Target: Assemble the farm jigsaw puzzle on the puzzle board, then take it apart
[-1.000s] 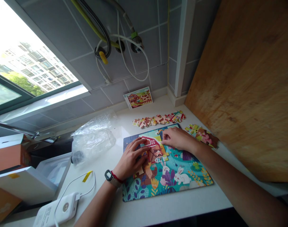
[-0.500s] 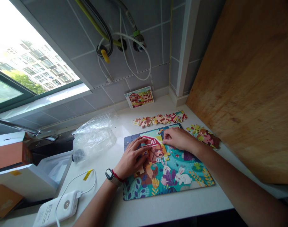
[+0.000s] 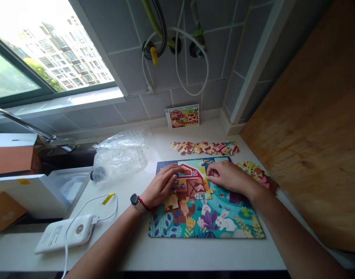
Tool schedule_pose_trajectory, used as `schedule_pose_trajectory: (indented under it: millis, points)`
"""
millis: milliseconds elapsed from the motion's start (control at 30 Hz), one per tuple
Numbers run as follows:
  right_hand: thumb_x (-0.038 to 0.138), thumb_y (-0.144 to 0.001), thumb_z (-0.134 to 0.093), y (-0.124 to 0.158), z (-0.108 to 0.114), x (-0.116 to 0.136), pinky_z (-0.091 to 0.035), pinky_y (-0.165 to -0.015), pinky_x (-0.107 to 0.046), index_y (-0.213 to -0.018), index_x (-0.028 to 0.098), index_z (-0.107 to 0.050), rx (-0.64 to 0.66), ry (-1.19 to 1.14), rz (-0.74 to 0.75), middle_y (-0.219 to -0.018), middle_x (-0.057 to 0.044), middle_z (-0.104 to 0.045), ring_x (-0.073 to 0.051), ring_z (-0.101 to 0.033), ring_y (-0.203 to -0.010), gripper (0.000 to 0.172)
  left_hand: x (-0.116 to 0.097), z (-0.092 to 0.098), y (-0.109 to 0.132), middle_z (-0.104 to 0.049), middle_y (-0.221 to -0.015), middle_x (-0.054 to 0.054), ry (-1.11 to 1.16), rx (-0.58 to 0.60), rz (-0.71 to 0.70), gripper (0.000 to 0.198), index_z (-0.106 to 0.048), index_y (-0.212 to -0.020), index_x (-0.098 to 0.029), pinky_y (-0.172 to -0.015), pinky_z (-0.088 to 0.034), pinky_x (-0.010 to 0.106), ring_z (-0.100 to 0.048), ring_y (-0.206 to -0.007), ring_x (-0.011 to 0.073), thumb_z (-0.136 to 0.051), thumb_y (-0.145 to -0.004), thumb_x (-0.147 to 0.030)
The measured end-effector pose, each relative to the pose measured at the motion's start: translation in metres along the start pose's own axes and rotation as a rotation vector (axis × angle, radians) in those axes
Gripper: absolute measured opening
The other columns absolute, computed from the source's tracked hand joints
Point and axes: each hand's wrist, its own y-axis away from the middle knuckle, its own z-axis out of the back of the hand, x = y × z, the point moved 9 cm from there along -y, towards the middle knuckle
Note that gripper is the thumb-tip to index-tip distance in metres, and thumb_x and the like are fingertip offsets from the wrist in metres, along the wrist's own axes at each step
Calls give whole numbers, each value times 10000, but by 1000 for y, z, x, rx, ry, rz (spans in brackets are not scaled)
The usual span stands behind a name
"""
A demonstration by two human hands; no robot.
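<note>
A jigsaw puzzle of a farm scene (image 3: 206, 221) lies on the white counter, with a red barn, white rabbits and bright flowers. My left hand (image 3: 162, 185) rests on its upper left part, fingers reaching the barn roof. My right hand (image 3: 229, 177) presses its fingertips on the puzzle's top edge, right of the barn; whatever lies beneath them is hidden. A row of loose puzzle pieces (image 3: 205, 147) lies beyond the board. A smaller heap of pieces (image 3: 258, 175) lies just past my right hand. A picture card of the farm scene (image 3: 182, 116) leans against the tiled wall.
A crumpled clear plastic bag (image 3: 120, 159) lies left of the puzzle. A white power bank (image 3: 65, 232) with a white cable sits at the counter's front left. A wooden board (image 3: 308, 128) stands on the right. Hoses and a white cable (image 3: 177, 50) hang on the wall.
My view has shifted and levelled, so the scene sits differently in frame. My left hand has slid up and left, showing more of the barn. My right fingertips have moved slightly right.
</note>
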Motion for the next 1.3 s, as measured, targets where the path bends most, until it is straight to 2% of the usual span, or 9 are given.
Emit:
schedule_pose_trajectory:
  millis: [200, 433, 567, 633, 700, 767, 867, 1200, 1300]
  points:
    - [218, -846, -687, 0, 1, -20, -383, -611, -271, -833, 206, -783, 43, -59, 2, -664, -13, -722, -178, -640, -627, 97, 18, 18, 3, -670, -1414, 110, 86, -167, 96, 399, -571, -1445, -241, -1132, -514, 464, -639, -1298, 257, -359, -1151, -407]
    - [305, -840, -719, -1, 8, -24, -406, -596, -271, -871, 196, -764, 12, -195, 49, -654, 3, -681, -168, -606, -595, 122, 13, 12, 0, -645, -1438, 125, -17, -23, 2, 460, -577, -1448, -246, -1141, -480, 510, -590, -1336, 301, -426, -1115, -524]
    - [418, -935, -698, 4, 21, 6, -447, -620, -273, -993, 210, -741, -197, -320, 149, -720, 8, -647, -168, -594, -657, 220, 20, 10, 0, -646, -1441, 118, 1, -54, 22, 523, -565, -1462, -230, -1159, -456, 515, -585, -1340, 294, -271, -1141, -519]
    - [428, -962, -708, 7, 8, 34, -493, -673, -285, -993, 221, -746, -150, -322, 252, -790, -7, -675, -171, -621, -705, 213, 22, 10, 0, -667, -1408, 109, 22, -83, 24, 551, -589, -1430, -223, -1155, -457, 506, -598, -1317, 283, -215, -1146, -511]
    - [392, -934, -780, 11, -12, 63, -549, -845, -336, -1085, 236, -760, -68, -236, 370, -1008, -50, -718, -209, -678, -914, 218, 22, 11, 0, -682, -1379, 109, 30, -102, 18, 576, -619, -1391, -216, -1146, -460, 498, -607, -1300, 280, -195, -1146, -518]
    - [411, -848, -886, 15, -33, 85, -548, -999, -410, -1214, 248, -752, -12, -157, 476, -1180, -88, -690, -264, -662, -1113, 423, 21, 11, 0, -691, -1359, 114, 32, -110, 11, 596, -639, -1372, -212, -1139, -461, 491, -612, -1289, 280, -184, -1145, -524]
    - [446, -764, -951, 15, -51, 97, -543, -1053, -476, -1291, 243, -733, 0, -74, 511, -1225, -106, -658, -306, -629, -1172, 605, 21, 12, 0, -702, -1337, 114, 32, -117, 7, 609, -657, -1364, -213, -1130, -464, 486, -619, -1279, 282, -187, -1143, -531]
    - [353, -819, -904, 12, -50, 92, -541, -1036, -467, -1176, 224, -726, -40, -138, 506, -1202, -98, -669, -302, -630, -1172, 420, 15, 14, -2, -736, -1277, 105, 42, -134, -48, 570, -698, -1303, -211, -1107, -472, 460, -642, -1233, 274, -235, -1146, -504]
    - [304, -910, -792, 8, -48, 82, -569, -885, -386, -1095, 223, -712, -15, -282, 411, -1047, -61, -710, -237, -673, -966, 217, 14, 13, -3, -742, -1261, 105, 37, -122, -64, 583, -713, -1257, -207, -1104, -472, 458, -644, -1234, 275, -228, -1147, -513]
